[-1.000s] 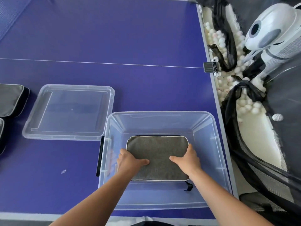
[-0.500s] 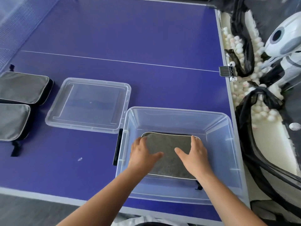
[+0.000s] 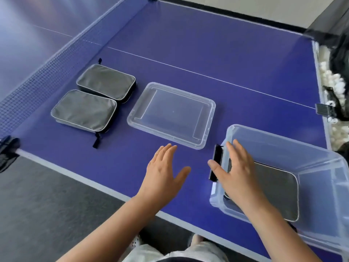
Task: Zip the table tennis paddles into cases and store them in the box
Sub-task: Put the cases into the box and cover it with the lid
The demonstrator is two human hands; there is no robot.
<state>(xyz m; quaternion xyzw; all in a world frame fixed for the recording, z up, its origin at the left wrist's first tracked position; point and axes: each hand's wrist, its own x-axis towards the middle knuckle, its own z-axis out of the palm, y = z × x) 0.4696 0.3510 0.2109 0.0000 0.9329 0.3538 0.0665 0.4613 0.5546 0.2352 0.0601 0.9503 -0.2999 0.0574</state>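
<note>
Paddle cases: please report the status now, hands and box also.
Left hand open, right hand open, both empty. One case flat in box; two cases wait on table. Lid off, nothing blocking.

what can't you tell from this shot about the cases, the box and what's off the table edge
- Contents of the two grey fabric zip cases on the blue table, head view: both shut, paddles unseen.
- Grey case in the clear plastic box: near-left part hidden by the right hand, its zip not visible.
- Box's right side: cut off by the frame edge.
- White balls beside the table: blurred, too small to count.
- Left hand: whether it touches the table is unclear.
</note>
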